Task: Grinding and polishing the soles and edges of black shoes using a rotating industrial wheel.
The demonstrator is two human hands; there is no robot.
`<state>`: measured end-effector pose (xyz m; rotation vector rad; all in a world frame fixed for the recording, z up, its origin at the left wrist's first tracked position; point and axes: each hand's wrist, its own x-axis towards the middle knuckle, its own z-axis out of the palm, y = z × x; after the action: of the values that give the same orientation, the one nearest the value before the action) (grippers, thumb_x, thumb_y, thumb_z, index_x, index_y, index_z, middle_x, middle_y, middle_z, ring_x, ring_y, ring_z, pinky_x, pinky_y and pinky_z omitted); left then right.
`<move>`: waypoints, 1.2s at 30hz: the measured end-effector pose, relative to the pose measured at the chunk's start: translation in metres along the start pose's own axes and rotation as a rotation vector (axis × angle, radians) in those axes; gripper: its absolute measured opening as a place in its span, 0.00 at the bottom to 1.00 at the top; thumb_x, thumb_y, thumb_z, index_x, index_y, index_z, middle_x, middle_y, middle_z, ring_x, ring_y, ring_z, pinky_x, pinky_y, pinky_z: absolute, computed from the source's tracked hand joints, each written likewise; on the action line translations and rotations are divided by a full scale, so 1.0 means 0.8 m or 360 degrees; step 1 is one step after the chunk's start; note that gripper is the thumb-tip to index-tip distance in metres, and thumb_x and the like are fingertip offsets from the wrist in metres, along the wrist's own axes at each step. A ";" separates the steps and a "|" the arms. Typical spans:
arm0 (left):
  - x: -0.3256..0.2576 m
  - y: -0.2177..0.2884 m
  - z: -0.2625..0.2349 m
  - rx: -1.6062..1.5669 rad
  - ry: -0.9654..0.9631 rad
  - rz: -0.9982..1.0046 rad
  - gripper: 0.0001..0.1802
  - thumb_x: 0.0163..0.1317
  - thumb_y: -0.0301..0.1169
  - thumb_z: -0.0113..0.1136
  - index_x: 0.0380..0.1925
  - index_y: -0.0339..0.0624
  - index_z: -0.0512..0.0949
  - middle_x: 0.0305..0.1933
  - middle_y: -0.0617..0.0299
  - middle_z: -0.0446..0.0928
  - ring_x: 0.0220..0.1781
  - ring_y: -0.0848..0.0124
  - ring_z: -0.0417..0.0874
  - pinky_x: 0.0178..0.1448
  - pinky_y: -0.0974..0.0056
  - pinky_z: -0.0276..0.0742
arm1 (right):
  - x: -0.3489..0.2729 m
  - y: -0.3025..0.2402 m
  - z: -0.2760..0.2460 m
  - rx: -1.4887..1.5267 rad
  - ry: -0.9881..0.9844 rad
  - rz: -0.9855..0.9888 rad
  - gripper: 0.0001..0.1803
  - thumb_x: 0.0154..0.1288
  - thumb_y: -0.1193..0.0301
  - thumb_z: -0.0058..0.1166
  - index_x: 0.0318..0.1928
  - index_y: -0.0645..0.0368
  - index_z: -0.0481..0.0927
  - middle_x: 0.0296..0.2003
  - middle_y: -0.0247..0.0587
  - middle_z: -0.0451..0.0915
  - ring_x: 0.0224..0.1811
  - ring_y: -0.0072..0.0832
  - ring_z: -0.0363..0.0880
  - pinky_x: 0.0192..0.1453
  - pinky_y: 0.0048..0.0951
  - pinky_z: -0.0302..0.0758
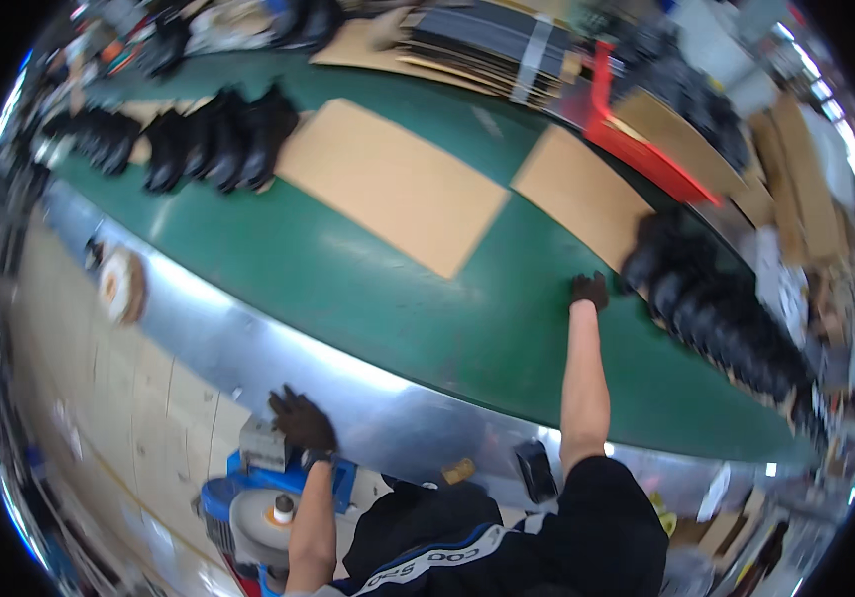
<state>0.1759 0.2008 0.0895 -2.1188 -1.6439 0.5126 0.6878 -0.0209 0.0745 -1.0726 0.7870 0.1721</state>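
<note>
My left hand [303,422], in a dark glove, is held with its fingers spread at the near metal edge, above a blue machine [328,482] with a grey box-shaped part. Nothing is in it. Farther forward, my right hand [589,291], gloved the same way, reaches over the green belt [388,318]. Its fingers look stretched out and slightly blurred, with no object visible in them. Just right of that hand, a row of black, shoe-like pieces [716,303] stands on the belt. A brown cardboard sheet [587,194] lies beyond the hand.
A larger cardboard sheet [393,184] lies mid-belt, beside more black shoe-like pieces [218,139]. A red tray [646,159] and stacked dark sheets [487,45] stand behind. Along the metal edge [248,348] are a white-and-tan roll [122,287] and a small black container [535,471].
</note>
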 end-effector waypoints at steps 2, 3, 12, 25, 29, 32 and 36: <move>-0.001 0.038 -0.013 -0.0363 0.0063 -0.0106 0.24 0.65 0.40 0.38 0.61 0.50 0.61 0.67 0.54 0.54 0.69 0.62 0.52 0.65 0.53 0.50 | -0.014 0.039 0.052 -0.0279 -0.0263 -0.0043 0.22 0.55 0.70 0.50 0.52 0.64 0.67 0.28 0.38 0.71 0.23 0.30 0.73 0.22 0.30 0.71; -0.002 0.026 -0.032 -0.0569 0.0053 -0.0179 0.24 0.63 0.40 0.40 0.59 0.51 0.63 0.66 0.53 0.56 0.69 0.61 0.52 0.65 0.50 0.49 | -0.058 0.078 0.105 -0.0498 -0.0540 -0.0095 0.22 0.55 0.70 0.50 0.51 0.62 0.68 0.29 0.37 0.71 0.22 0.28 0.73 0.21 0.28 0.70; -0.015 0.020 -0.046 -0.1043 0.0012 -0.0267 0.23 0.58 0.36 0.44 0.54 0.43 0.69 0.64 0.51 0.58 0.68 0.59 0.54 0.66 0.48 0.45 | -0.334 0.298 0.498 -0.1643 -0.2110 -0.1966 0.32 0.51 0.66 0.50 0.58 0.61 0.61 0.59 0.53 0.60 0.53 0.48 0.69 0.54 0.41 0.69; 0.005 0.031 -0.019 -0.1231 0.0269 -0.0295 0.21 0.55 0.37 0.47 0.51 0.51 0.71 0.63 0.54 0.61 0.66 0.56 0.58 0.63 0.43 0.50 | -0.380 0.208 0.445 -0.2121 -0.2047 -0.2444 0.09 0.60 0.67 0.46 0.38 0.57 0.71 0.36 0.52 0.77 0.40 0.49 0.76 0.40 0.47 0.72; -0.003 0.032 -0.023 -0.1251 0.0382 -0.0332 0.27 0.56 0.48 0.51 0.52 0.45 0.69 0.62 0.55 0.63 0.64 0.58 0.60 0.61 0.42 0.52 | -0.427 0.122 0.300 -0.1751 -0.2096 -0.1812 0.13 0.54 0.64 0.56 0.30 0.63 0.74 0.27 0.53 0.77 0.33 0.45 0.78 0.36 0.39 0.71; -0.008 -0.010 -0.074 -0.3310 -0.0108 -0.0152 0.41 0.53 0.26 0.57 0.64 0.35 0.48 0.63 0.46 0.60 0.65 0.57 0.60 0.65 0.60 0.58 | -0.446 0.077 0.180 -0.1622 -0.2175 -0.1035 0.12 0.52 0.68 0.58 0.24 0.64 0.73 0.18 0.38 0.74 0.20 0.23 0.75 0.25 0.23 0.70; -0.068 -0.089 -0.171 -0.3775 0.0093 0.0186 0.50 0.46 0.18 0.58 0.66 0.39 0.40 0.62 0.54 0.61 0.59 0.70 0.65 0.63 0.68 0.59 | -0.519 0.013 0.011 -0.1885 -0.1955 -0.0169 0.10 0.55 0.69 0.55 0.27 0.65 0.74 0.15 0.38 0.73 0.13 0.23 0.71 0.18 0.23 0.68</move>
<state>0.1755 0.1510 0.2449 -2.8878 -2.0122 -2.7792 0.3877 0.0901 0.3394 -1.7496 -0.6174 1.1728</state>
